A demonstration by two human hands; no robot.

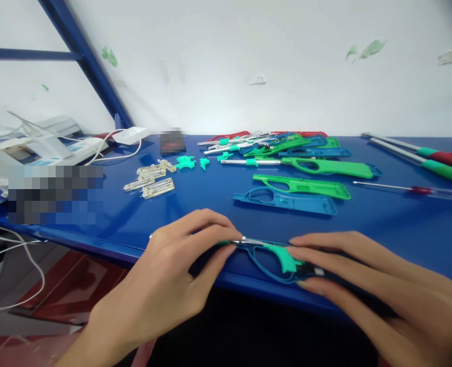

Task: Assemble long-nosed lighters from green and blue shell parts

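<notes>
At the table's front edge, both hands hold one partly built long-reach lighter (262, 257), a blue half-shell with a teal trigger (285, 257) in it. My left hand (180, 265) pinches its front end, where the metal tube meets the shell; those fingertips hide part of the tube. Around the handle end, the fingers of my right hand (371, 275) close from both sides and cover most of it. A dark part with a pale tip shows beside the trigger. Just beyond lie a blue half-shell (287, 201) and a green half-shell (306, 186).
Clear fuel tanks (158, 187) and loose teal triggers (185, 162) lie left of centre. A pile of lighter parts (272, 142) is at the back. To the right are a screwdriver (413, 189) and lighters (436, 165). White cables and devices (57, 140) crowd the left.
</notes>
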